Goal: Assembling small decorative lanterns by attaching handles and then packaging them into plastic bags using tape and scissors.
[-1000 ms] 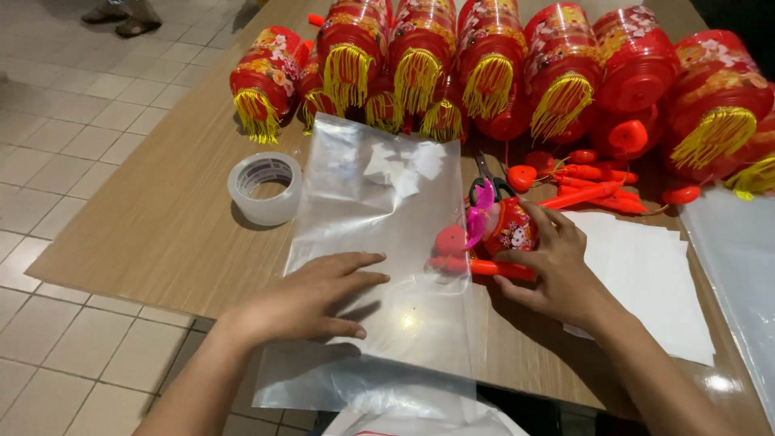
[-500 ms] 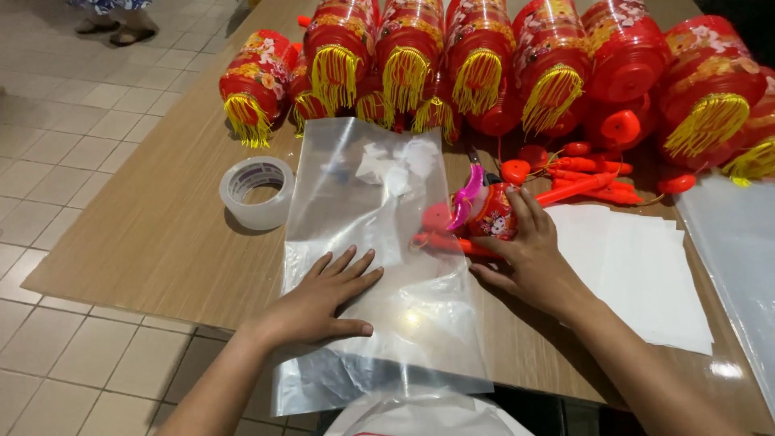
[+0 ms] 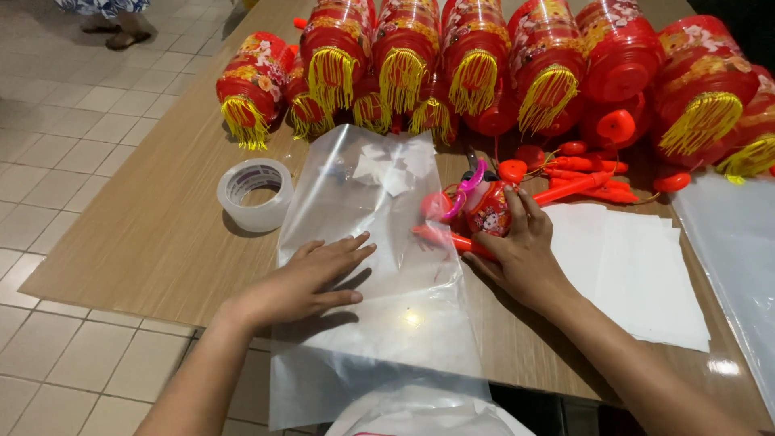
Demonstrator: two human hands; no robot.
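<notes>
Two hands (image 3: pixel 311 274): flat on bag (image 3: pixel 379 266), gripping toy (image 3: pixel 484 211).

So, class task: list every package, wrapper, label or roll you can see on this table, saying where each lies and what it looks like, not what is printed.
Clear plastic bag: flat at table centre, overhanging the near edge, under the left hand.
Tape roll: left of the bag, round, whitish.
White paper sheets: stacked right of the right hand.
Second clear plastic sheet: far right edge.
</notes>
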